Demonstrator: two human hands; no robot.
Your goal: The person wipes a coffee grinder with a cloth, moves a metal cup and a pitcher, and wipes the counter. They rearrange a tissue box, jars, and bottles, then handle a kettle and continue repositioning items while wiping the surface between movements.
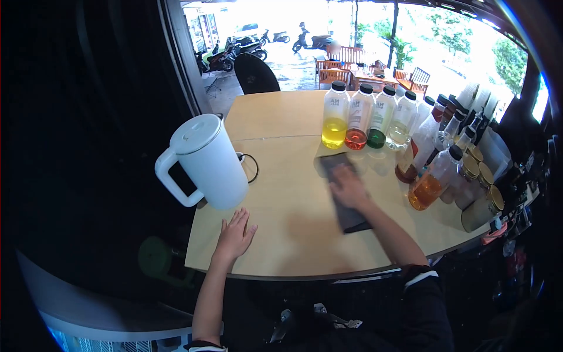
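Observation:
My right hand [349, 186] lies flat on a dark grey cloth [352, 218] spread over the table, its slightly blurred fingers stretched out and pressing on the fabric. My left hand [236, 236] rests palm down near the table's front left edge, fingers extended and holding nothing. Just beyond it stands a large white lidded pitcher [214, 161], its handle pointing left. Behind the cloth is a row of clear bottles with black caps: a yellow one [334, 126], a red one [355, 138], a green one [376, 137] and one with pale liquid [399, 134].
To the right are a bottle of orange liquid [427, 189], a tilted-looking bottle of dark red liquid [411, 161] and gold-lidded jars [482, 211]. A black cable [253, 168] loops beside the pitcher. The wooden table [275, 205] curves along its front edge. A dark chair back [257, 74] stands behind.

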